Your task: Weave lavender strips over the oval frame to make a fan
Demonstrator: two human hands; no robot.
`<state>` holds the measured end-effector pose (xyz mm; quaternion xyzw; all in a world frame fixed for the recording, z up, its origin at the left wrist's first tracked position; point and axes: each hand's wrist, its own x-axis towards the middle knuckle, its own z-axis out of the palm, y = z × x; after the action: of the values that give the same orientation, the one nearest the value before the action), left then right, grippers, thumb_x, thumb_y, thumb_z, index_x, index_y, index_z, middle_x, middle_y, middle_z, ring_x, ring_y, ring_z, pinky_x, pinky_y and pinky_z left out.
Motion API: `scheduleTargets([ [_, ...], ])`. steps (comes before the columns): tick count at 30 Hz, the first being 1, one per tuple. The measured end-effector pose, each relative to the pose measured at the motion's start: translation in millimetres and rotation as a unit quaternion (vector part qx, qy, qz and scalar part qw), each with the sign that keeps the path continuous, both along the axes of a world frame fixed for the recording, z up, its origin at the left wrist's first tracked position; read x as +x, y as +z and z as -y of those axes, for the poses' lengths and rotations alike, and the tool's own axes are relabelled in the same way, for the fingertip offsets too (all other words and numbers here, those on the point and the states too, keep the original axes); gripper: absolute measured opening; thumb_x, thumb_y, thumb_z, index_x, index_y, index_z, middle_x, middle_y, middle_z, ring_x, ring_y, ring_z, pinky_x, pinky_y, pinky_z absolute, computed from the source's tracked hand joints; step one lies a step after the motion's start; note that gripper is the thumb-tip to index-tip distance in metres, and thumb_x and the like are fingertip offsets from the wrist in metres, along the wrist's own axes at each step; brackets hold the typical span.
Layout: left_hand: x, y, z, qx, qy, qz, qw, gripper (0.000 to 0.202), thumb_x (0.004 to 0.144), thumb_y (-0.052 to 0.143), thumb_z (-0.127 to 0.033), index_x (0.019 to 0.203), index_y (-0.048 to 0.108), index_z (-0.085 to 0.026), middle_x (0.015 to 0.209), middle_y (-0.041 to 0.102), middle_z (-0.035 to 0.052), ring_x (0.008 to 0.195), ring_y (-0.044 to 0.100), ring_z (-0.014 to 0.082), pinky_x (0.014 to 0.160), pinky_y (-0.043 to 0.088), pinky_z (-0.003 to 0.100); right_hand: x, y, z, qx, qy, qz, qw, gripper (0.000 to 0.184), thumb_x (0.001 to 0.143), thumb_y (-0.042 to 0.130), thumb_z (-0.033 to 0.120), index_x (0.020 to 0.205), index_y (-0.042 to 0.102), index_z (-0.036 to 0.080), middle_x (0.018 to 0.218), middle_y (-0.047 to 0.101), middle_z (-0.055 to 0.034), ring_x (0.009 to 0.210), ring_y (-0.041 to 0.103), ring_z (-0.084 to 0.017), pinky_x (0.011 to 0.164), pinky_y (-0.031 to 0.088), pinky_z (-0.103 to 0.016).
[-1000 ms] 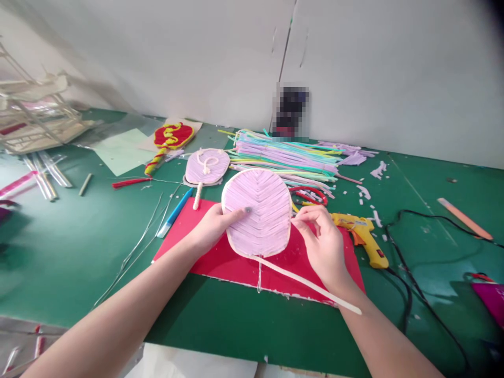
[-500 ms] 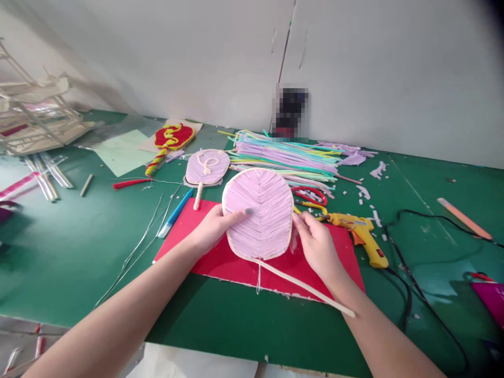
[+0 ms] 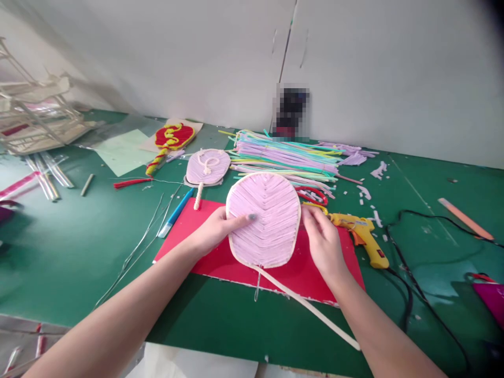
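Note:
A pink leaf-shaped fan face (image 3: 268,215) with a cream border is lifted above a red sheet (image 3: 220,260). My left hand (image 3: 216,228) grips its left side, thumb flat across the front. My right hand (image 3: 323,239) pinches the fan's right edge with the fingers pressed together along the border. A long cream strip (image 3: 311,310) trails from the fan's bottom toward my right forearm. A thin wire (image 3: 256,289) hangs below the fan.
A yellow glue gun (image 3: 362,233) with a black cord lies right of the red sheet. Behind are several pastel straws (image 3: 287,155), a finished pink fan (image 3: 207,168), a red-yellow fan (image 3: 171,136) and a blue pen (image 3: 175,212). Wires (image 3: 137,247) cross the green table (image 3: 79,252).
The fan face has shifted slightly right and turned. My right hand slid up along its right edge. The trailing cream strip swung lower toward the table's front.

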<state>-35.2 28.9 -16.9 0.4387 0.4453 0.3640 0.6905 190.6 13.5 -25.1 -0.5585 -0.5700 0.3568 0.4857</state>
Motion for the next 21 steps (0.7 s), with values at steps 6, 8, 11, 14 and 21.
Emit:
scheduleTargets([
  [6,0.1,4.7,4.0,0.018,-0.081,-0.068,0.994,0.045,0.071,0.071,-0.049,0.101,0.07,-0.015,0.106,0.071,0.01,0.099,0.066,0.0286,0.086,0.055,0.036,-2.0,6.8,2.9,-0.087,0.053,-0.058,0.993,0.032,0.083,0.056,0.051,0.079,0.062,0.021,0.076,0.065,-0.0021,0.081,0.061,-0.02,0.068,0.048,-0.028],
  [8,0.5,3.7,4.0,0.021,-0.065,-0.06,0.996,0.05,0.072,0.067,-0.057,0.1,0.071,-0.016,0.106,0.071,0.0095,0.103,0.064,0.0291,0.089,0.052,0.035,-2.3,5.7,1.4,-0.11,0.066,-0.111,0.985,0.032,0.08,0.06,0.051,0.083,0.064,0.02,0.079,0.066,-0.0022,0.08,0.061,-0.02,0.069,0.049,-0.028],
  [11,1.1,0.8,1.2,-0.001,-0.025,-0.012,1.0,0.062,0.077,0.05,-0.07,0.099,0.071,-0.017,0.102,0.073,0.0088,0.108,0.062,0.0292,0.092,0.05,0.034,-2.1,3.8,-0.9,-0.118,0.074,-0.165,0.976,0.035,0.079,0.062,0.051,0.093,0.066,0.02,0.089,0.069,-0.0038,0.087,0.062,-0.022,0.074,0.049,-0.03],
  [14,1.1,-0.7,-2.5,-0.028,-0.009,0.02,0.999,0.069,0.08,0.038,-0.073,0.102,0.071,-0.017,0.096,0.074,0.0088,0.108,0.062,0.0295,0.089,0.05,0.035,-2.2,3.6,-1.0,-0.121,0.075,-0.149,0.978,0.037,0.078,0.062,0.053,0.093,0.066,0.019,0.087,0.069,-0.0039,0.084,0.062,-0.021,0.073,0.049,-0.03],
  [21,1.8,1.8,-2.4,-0.001,0.052,-0.065,0.996,0.053,0.079,0.053,-0.063,0.09,0.074,-0.016,0.092,0.075,0.0048,0.103,0.064,0.0275,0.092,0.048,0.03,-3.7,4.9,2.2,-0.132,0.113,-0.114,0.978,0.031,0.08,0.061,0.05,0.085,0.064,0.02,0.083,0.066,-0.001,0.082,0.06,-0.018,0.071,0.047,-0.027],
])
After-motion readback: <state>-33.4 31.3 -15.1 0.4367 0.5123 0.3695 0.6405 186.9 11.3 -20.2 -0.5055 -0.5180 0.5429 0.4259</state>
